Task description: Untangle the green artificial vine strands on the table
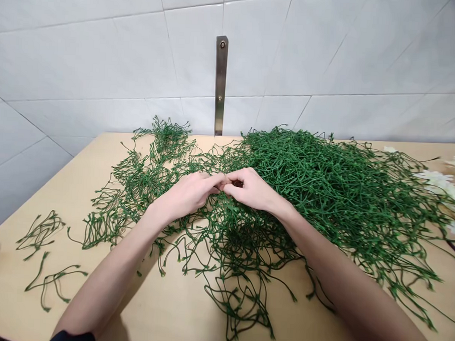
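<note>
Many thin green plastic stems [318,174] lie tangled in a large heap at the centre and right, with looser bunches [136,181] on the left. Over the middle of them my left hand [192,191] and my right hand [249,189] meet, fingertips together. The fingers of both hands are closed in a pinch. What lies between the fingertips is too small and hidden to make out. Green stems surround both hands and pass beneath them.
The pale wooden table [168,308] meets a tiled wall [104,59] at the back. A metal bracket [220,85] is fixed upright on the wall. White artificial flowers [443,187] lie at the right edge. A few separate stems [39,235] rest at the left.
</note>
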`<state>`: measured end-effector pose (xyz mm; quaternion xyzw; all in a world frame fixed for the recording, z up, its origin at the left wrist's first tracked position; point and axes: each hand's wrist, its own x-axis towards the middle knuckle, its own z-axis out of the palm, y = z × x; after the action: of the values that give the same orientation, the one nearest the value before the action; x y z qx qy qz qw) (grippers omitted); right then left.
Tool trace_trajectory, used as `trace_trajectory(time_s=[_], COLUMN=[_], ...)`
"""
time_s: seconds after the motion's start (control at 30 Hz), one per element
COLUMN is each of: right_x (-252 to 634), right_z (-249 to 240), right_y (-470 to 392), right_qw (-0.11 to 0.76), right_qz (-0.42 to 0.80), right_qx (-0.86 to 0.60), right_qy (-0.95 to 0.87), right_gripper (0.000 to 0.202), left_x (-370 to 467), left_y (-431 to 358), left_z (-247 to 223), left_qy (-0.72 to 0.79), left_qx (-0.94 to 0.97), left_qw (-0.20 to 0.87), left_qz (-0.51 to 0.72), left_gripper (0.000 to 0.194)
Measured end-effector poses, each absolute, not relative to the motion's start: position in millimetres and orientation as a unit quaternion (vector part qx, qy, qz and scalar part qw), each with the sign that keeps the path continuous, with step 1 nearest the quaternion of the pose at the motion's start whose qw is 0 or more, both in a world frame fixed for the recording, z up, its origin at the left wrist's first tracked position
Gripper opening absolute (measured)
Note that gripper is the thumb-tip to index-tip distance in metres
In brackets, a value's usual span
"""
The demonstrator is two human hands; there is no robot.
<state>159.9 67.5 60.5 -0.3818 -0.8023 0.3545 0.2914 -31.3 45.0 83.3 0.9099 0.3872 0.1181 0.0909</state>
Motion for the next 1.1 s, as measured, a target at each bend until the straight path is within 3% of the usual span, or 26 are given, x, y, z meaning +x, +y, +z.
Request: trace_trajectory(time_s=[0.3,0.9,1.1], right_x=[160,160,162], right_z=[49,41,44], right_y=[75,78,78], right_qw=[0.323,0.297,0.331], right_qz=[0.470,0.465,0.487], right_qx=[-0.315,-0.297,-0.281], right_qy=[-0.759,-0.779,-0.758], right_gripper=[0.013,0.017,0.019], left_x=[-33,-34,-37], left_y=[49,52,52], left_z=[87,81,85], left_qy=[0.361,0.340,0.370], left_qx=[0.889,0.898,0.886], left_qw=[0.199,0.190,0.182], left_qz=[0.201,0.203,0.209], left_gripper=[0.022,0.029,0.024])
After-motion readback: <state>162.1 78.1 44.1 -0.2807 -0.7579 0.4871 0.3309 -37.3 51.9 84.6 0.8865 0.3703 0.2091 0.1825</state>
